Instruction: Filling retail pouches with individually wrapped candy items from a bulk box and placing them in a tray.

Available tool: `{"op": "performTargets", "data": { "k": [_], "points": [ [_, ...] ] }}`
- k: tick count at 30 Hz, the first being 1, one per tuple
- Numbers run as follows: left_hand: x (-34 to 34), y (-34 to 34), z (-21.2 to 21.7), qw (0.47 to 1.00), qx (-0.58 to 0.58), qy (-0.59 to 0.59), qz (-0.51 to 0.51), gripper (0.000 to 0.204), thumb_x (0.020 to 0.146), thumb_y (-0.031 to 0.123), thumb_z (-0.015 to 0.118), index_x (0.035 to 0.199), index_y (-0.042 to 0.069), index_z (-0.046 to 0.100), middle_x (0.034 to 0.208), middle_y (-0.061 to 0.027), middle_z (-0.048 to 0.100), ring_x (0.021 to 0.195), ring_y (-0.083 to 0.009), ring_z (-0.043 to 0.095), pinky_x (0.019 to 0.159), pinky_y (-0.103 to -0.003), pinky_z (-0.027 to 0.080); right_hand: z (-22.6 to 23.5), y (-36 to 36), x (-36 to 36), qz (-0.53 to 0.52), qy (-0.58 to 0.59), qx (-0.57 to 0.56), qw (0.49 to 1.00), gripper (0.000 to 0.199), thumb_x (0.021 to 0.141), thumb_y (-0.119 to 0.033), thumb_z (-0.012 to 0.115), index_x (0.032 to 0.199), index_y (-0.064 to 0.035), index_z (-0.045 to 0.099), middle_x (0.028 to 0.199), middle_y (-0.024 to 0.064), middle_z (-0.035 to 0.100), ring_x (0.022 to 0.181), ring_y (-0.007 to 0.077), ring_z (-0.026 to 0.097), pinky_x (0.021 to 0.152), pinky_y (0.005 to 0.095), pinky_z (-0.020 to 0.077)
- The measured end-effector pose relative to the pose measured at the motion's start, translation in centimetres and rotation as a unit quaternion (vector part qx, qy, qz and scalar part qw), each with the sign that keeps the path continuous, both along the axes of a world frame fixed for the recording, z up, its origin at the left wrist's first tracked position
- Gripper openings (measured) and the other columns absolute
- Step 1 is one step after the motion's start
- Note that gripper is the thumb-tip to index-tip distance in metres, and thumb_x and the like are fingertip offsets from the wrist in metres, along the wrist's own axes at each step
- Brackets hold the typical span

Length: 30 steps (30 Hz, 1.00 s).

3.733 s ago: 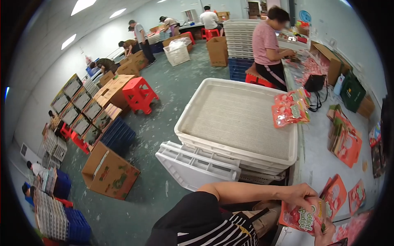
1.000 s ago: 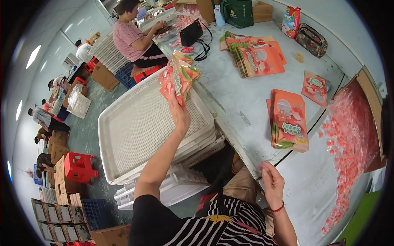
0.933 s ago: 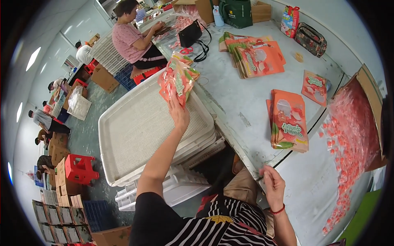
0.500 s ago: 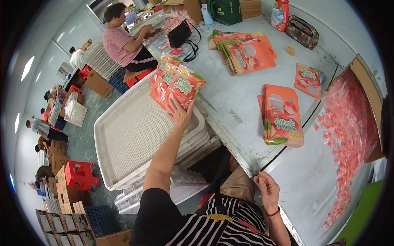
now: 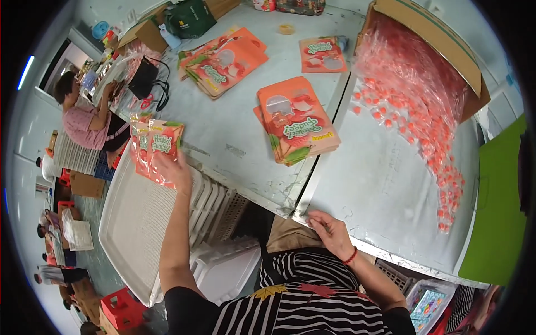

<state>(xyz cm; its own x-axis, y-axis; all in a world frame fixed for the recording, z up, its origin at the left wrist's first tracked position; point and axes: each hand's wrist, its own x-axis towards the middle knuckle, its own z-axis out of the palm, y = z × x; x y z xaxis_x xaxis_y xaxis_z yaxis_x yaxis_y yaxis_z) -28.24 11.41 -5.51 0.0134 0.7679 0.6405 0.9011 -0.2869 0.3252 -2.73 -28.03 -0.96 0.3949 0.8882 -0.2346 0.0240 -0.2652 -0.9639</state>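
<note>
Few packets point(image 5: 162, 144) sat by the tray's point(image 5: 139, 218) far edge, left hand point(image 5: 176, 169) on 'em, grip unclear; right hand point(image 5: 330, 231) half-open, empty; counter point(image 5: 223, 131) pouches point(image 5: 293, 118) remained.

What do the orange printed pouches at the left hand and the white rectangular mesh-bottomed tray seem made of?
Orange printed pouches: probably plastic film, glossy, with bright highlights and wrinkles.
White rectangular mesh-bottomed tray: likely moulded plastic, fairly matte, with rounded corners.

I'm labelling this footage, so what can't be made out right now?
All in the head view:
Left hand: whether it grips the pouches beneath; fingers blurred.
Nearest pouch stack: top one covers the rest, hiding the count.
Carton: bottom hidden by wrapped red pieces.
Patterned bag: cut off by the top edge.
Distant worker in grey: hands too small.
</note>
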Motion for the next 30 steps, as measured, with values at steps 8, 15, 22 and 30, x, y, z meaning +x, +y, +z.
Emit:
{"op": "performTargets", "data": {
  "k": [8,15,22,30],
  "points": [
    [23.2,-14.5,9.0,0.795,-0.072,0.085,-0.597,0.053,0.063,0.023,0.081,0.110,0.007,0.060,0.105,-0.0113,0.058,0.100,-0.0315,0.055,0.084,-0.040,0.047,-1.7,0.0,0.7,-0.034,-0.022,0.027,0.999,0.023,0.093,-0.014,0.058,0.112,-0.0020,0.062,0.088,0.0113,0.069,0.075,0.0137,0.063,0.070,0.0258,0.0499],
    [25.3,-12.8,7.8,0.762,-0.140,0.131,-0.619,0.038,0.070,0.026,0.075,0.100,0.004,0.066,0.088,-0.0099,0.061,0.084,-0.0276,0.059,0.076,-0.038,0.048,-3.3,-0.1,0.8,-0.040,0.038,0.030,0.998,0.023,0.096,-0.007,0.053,0.116,0.0044,0.058,0.091,0.0041,0.066,0.087,0.0076,0.060,0.080,0.0200,0.0469],
    [24.9,-11.5,9.3,0.763,-0.275,0.076,-0.580,0.021,0.080,0.024,0.068,0.084,0.004,0.070,0.073,-0.0144,0.064,0.069,-0.0289,0.059,0.065,-0.035,0.047,-4.9,-0.3,0.6,-0.052,0.013,0.086,0.995,0.025,0.093,-0.015,0.059,0.112,0.0008,0.061,0.082,0.0108,0.068,0.074,0.0123,0.064,0.069,0.0256,0.0506],
    [25.5,-21.8,10.7,0.744,-0.160,-0.007,-0.648,0.031,0.070,0.018,0.080,0.068,0.000,0.054,0.062,-0.0084,0.054,0.053,-0.0203,0.050,0.051,-0.033,0.040,1.4,1.1,5.2,-0.223,0.055,0.126,0.965,0.027,0.098,-0.021,0.050,0.113,0.0015,0.056,0.086,0.0029,0.061,0.074,0.0085,0.057,0.064,0.0232,0.0478]
  ]
}}
